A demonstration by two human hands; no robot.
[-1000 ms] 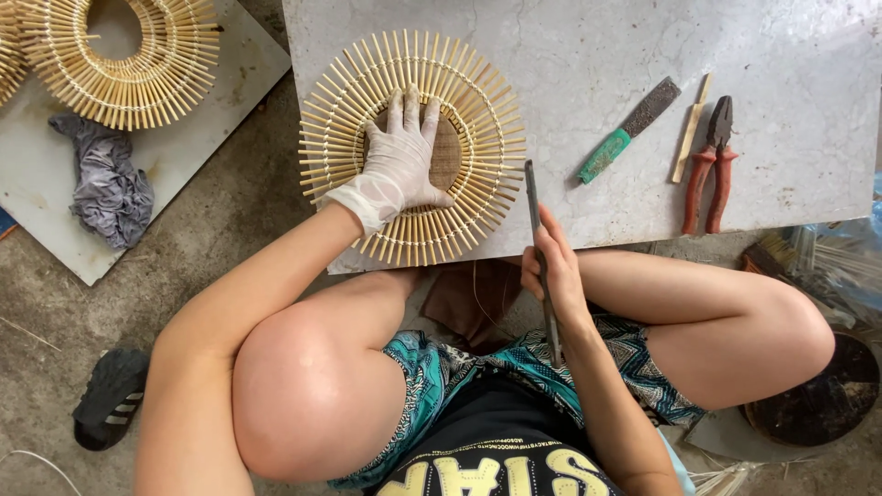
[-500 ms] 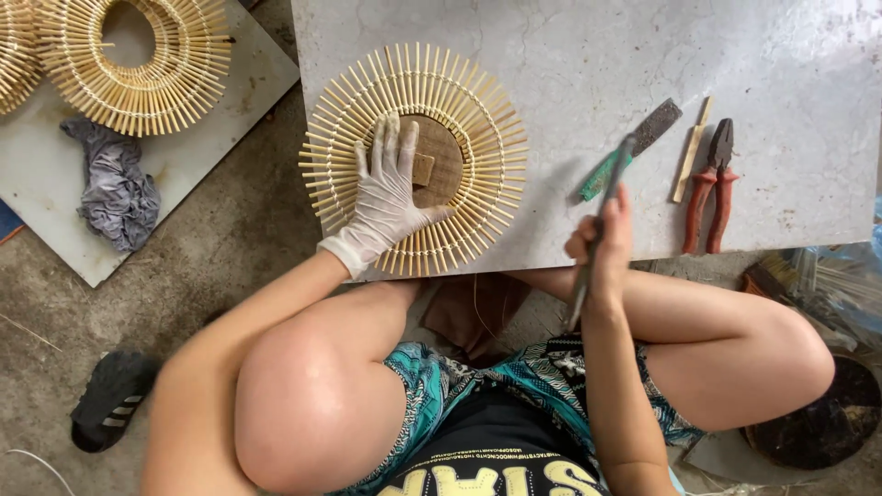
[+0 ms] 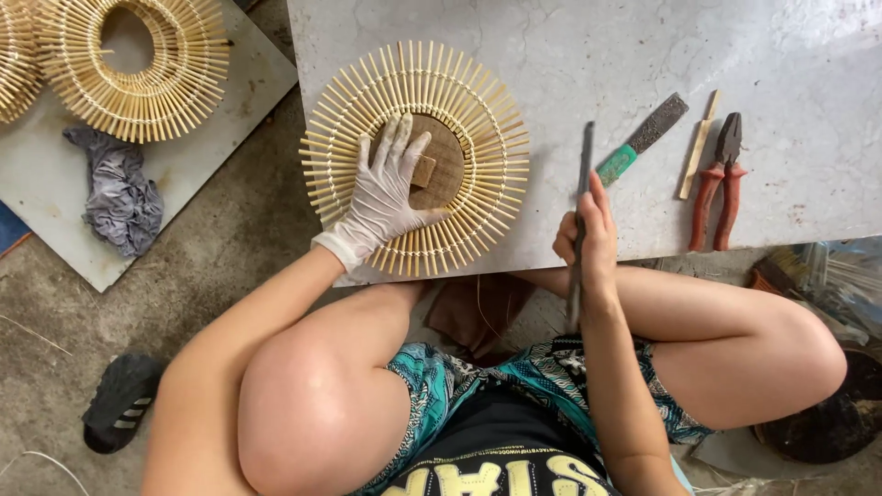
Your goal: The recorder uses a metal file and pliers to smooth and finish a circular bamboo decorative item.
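Bamboo sticks fanned outward in a round, pale wheel-shaped frame (image 3: pixel 415 158) that lay flat on the grey marbled slab (image 3: pixel 588 55), near its front left corner. The left hand (image 3: pixel 381 193), in a white glove, pressed down on the frame's left half with fingers spread flat and grasping nothing; its fingertips reached the brown round wooden centre (image 3: pixel 444 161), where a small tan wooden block (image 3: pixel 424 171) sat just beside the thumb. The right hand (image 3: pixel 583 239) was clenched around a long, thin, dark metal rod (image 3: pixel 581 216), held upright over the slab's front edge, its tip well right of the frame.

Farther right on the slab lay a flat rasp with a green handle (image 3: pixel 641 140), a slim pale wooden stick (image 3: pixel 699 144) and a pair of pliers with red handles (image 3: pixel 719 184), side by side. At the upper left, a second round bamboo frame (image 3: pixel 138 64) rested on a grey board (image 3: pixel 230 138), with a crumpled grey rag (image 3: pixel 119 197) just below it. A black shoe (image 3: pixel 119 400) lay on the concrete floor beside the left arm. No packages, labels or signs stood on the work surfaces.
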